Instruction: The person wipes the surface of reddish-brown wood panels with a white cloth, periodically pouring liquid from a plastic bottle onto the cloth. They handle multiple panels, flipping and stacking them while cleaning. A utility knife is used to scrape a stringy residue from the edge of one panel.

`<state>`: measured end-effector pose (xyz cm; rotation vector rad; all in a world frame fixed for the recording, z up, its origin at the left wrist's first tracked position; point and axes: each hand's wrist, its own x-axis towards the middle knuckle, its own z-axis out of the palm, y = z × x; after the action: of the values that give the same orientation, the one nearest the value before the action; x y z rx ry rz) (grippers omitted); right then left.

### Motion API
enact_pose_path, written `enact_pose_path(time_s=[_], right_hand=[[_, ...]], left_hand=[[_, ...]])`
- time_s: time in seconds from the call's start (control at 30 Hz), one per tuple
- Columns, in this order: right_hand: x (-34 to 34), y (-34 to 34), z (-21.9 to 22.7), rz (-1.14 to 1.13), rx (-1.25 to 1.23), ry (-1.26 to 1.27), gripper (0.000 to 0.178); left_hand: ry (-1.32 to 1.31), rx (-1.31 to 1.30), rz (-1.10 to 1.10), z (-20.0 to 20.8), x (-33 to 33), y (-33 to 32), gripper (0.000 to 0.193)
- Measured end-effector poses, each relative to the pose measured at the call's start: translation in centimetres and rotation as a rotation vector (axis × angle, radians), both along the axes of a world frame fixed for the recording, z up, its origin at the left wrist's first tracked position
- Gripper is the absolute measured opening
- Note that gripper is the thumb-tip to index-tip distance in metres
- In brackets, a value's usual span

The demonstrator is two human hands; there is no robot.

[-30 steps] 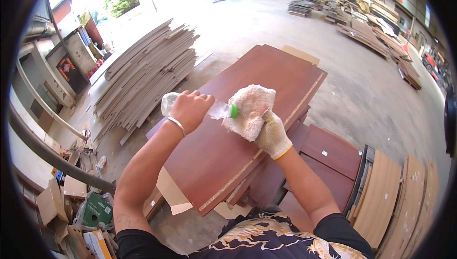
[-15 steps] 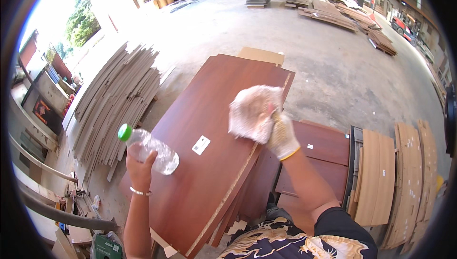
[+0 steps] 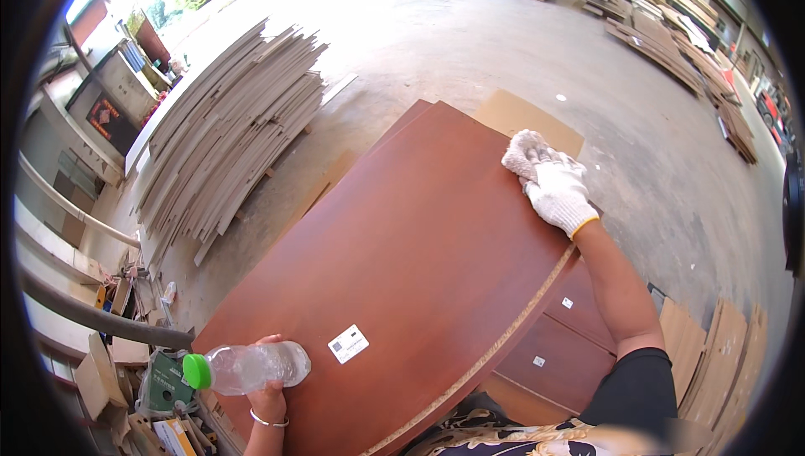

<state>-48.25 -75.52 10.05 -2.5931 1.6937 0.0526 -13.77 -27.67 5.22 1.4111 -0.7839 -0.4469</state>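
In front of me lies a reddish-brown wood panel with a raw chipboard edge, on top of a stack. A white label is stuck to its near part. My bare left hand, with a bangle at the wrist, is wrapped round a clear plastic bottle with a green cap, tilted on its side over the panel's near left. My right hand, in a white knitted glove, presses a pale fluffy cloth onto the panel's far right corner.
A tall pile of grey-white strips stands to the left. More brown panels and light wood boards are at the right. Cardboard juts out beyond the far end. Boxes and scraps lie at lower left.
My right hand has moved with the cloth to the far right corner and come down flat on it. The bottle has gone lower and turned more level. The view has shifted.
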Motion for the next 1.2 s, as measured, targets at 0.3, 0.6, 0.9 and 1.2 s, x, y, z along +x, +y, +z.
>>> enact_pose_path(time_s=[0.3,0.6,0.9,1.2], right_hand=[[16.2,-14.0,2.0,0.491,0.118,-0.226,0.051],[-12.7,2.6,-1.1,0.29,-0.048,-0.258,0.052],[12.1,-15.1,-1.4,0.463,0.004,-0.528,0.044],[31.9,15.3,-2.2,1.312,-0.185,-0.669,0.024]], left_hand=[[0.005,-0.047,0.011,-0.3,0.1,-2.2,0.09],[0.098,-0.069,-0.008,0.7,-1.9,-2.2,0.087],[0.034,-0.094,-0.1,-0.9,-1.0,-3.8,0.085],[0.022,-0.092,-0.029,-0.7,-0.5,-1.1,0.085]])
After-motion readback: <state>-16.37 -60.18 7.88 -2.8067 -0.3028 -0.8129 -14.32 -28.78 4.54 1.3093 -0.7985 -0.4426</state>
